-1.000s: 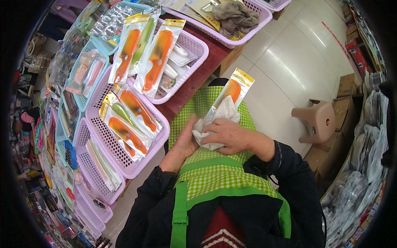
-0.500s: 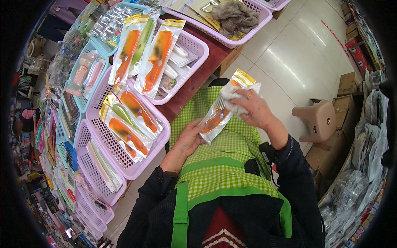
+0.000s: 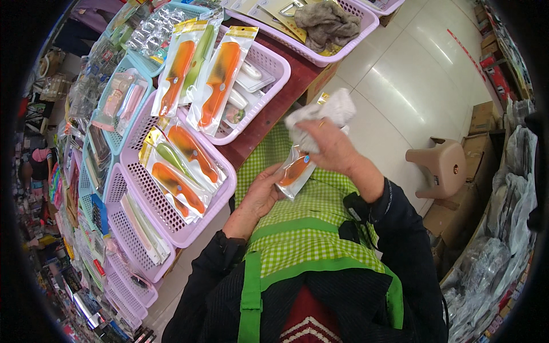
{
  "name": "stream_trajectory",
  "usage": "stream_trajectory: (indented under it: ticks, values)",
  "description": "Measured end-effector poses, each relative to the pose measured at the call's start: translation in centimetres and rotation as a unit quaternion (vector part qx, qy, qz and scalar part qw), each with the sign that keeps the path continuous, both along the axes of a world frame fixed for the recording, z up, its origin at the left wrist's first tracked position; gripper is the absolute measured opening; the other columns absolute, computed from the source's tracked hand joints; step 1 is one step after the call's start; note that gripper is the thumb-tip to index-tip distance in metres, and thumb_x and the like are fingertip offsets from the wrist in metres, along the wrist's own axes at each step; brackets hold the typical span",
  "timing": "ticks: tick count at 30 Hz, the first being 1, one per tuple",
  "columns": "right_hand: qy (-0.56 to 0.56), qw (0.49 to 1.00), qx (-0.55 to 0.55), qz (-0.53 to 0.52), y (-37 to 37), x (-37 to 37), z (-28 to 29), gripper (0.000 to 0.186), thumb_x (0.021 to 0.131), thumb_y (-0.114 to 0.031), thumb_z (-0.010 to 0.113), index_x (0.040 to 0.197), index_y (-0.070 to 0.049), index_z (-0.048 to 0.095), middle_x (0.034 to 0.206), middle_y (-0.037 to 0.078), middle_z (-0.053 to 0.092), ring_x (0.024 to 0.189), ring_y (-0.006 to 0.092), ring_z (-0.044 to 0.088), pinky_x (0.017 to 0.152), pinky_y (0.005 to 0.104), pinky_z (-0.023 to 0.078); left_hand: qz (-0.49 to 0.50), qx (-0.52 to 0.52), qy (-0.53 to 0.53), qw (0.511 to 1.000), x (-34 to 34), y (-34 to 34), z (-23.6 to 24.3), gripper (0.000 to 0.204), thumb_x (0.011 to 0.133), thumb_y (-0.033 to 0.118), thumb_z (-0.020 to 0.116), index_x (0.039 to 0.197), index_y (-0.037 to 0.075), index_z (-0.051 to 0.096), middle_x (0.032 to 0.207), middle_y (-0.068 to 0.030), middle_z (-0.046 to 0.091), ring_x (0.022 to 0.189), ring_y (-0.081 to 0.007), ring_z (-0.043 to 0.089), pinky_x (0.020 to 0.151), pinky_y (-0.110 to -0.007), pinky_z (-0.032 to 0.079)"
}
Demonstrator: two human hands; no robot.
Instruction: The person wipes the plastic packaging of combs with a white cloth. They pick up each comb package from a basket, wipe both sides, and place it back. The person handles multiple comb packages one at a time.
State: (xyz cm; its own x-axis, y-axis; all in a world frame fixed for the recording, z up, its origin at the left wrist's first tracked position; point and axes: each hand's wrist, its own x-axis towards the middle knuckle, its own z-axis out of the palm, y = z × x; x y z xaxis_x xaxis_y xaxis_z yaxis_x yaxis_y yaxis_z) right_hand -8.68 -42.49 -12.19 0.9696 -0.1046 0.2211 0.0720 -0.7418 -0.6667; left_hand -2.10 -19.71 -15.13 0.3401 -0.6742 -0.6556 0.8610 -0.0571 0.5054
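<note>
My left hand (image 3: 265,191) pinches the lower end of a clear plastic packet, in which an orange comb (image 3: 297,168) lies. Over the packet's upper part, my right hand (image 3: 330,144) grips a white cloth (image 3: 330,112). Cloth and fingers hide most of the comb there; a bit of the yellow packet top shows behind. Left of my hands, more packaged combs in orange and green (image 3: 182,166) lie in a lilac basket (image 3: 219,210). Other packaged orange combs (image 3: 221,80) rest across the basket behind it.
A lilac basket (image 3: 370,27) at the top holds a crumpled grey-brown cloth (image 3: 327,24) and flat cards. Blue and lilac baskets line the left side. On the right, a beige plastic stool (image 3: 439,167) stands on the tiled floor beside cardboard boxes (image 3: 479,150).
My right hand has shifted a little left and up along the packet, and the white cloth now spreads over its upper part. My left hand keeps its hold.
</note>
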Motion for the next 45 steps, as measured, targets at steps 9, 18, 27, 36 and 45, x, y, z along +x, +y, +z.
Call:
stream_trajectory:
  ticks: [9, 18, 27, 36, 45]
  values:
    - [0.132, 0.939, 0.086, 0.304, 4.3, -2.5, 1.7, 0.064, 0.063, -0.009, 0.070, 0.126, -0.011, 0.057, 0.120, 0.010, 0.060, 0.110, 0.0326, 0.053, 0.096, 0.0415, 0.046, 0.100, 0.034, 0.077, 0.991, 0.0, 0.0, -0.4, 0.040, 0.103, 0.029, 0.039, 0.134, 0.004, 0.048, 0.126, -0.0114, 0.060, 0.110, -0.0249, 0.063, 0.090, -0.041, 0.056]
    - [0.106, 0.988, 0.000, 0.112, -0.7, -3.1, 1.6, 0.062, 0.064, -0.009, 0.072, 0.125, -0.016, 0.060, 0.118, 0.010, 0.061, 0.110, 0.0320, 0.055, 0.094, 0.0410, 0.047, 0.000, -0.042, 0.008, 0.999, 0.1, -0.2, 0.2, 0.043, 0.098, 0.015, 0.051, 0.138, 0.001, 0.045, 0.129, -0.0132, 0.059, 0.111, -0.0219, 0.063, 0.087, -0.038, 0.057]
    - [0.016, 1.000, 0.007, -0.008, -1.5, -0.5, 0.5, 0.071, 0.068, -0.010, 0.073, 0.135, -0.008, 0.049, 0.121, 0.015, 0.060, 0.108, 0.0356, 0.055, 0.095, 0.0434, 0.046, 0.000, -0.025, 0.028, 0.999, 0.2, -0.5, 1.0, 0.048, 0.102, 0.029, 0.045, 0.142, 0.003, 0.042, 0.132, -0.0126, 0.058, 0.116, -0.0226, 0.061, 0.091, -0.039, 0.054]
    - [0.138, 0.938, 0.053, 0.314, 4.4, -1.4, 1.7, 0.060, 0.066, -0.013, 0.071, 0.125, -0.008, 0.058, 0.116, 0.013, 0.062, 0.109, 0.0329, 0.056, 0.094, 0.0427, 0.046, 0.073, -0.074, 0.127, 0.986, 0.4, -0.6, 1.4, 0.069, 0.102, 0.058, 0.025, 0.141, 0.004, 0.044, 0.138, -0.0139, 0.053, 0.125, -0.0282, 0.053, 0.103, -0.044, 0.046]
    - [0.146, 0.980, 0.050, 0.126, 0.2, -3.3, 1.8, 0.059, 0.066, -0.012, 0.071, 0.123, -0.013, 0.060, 0.114, 0.010, 0.063, 0.109, 0.0325, 0.058, 0.090, 0.0411, 0.050, 0.036, -0.002, -0.105, 0.994, 0.0, -0.1, -0.9, 0.055, 0.092, 0.004, 0.060, 0.143, 0.001, 0.040, 0.130, -0.0122, 0.057, 0.115, -0.0206, 0.058, 0.097, -0.032, 0.048]
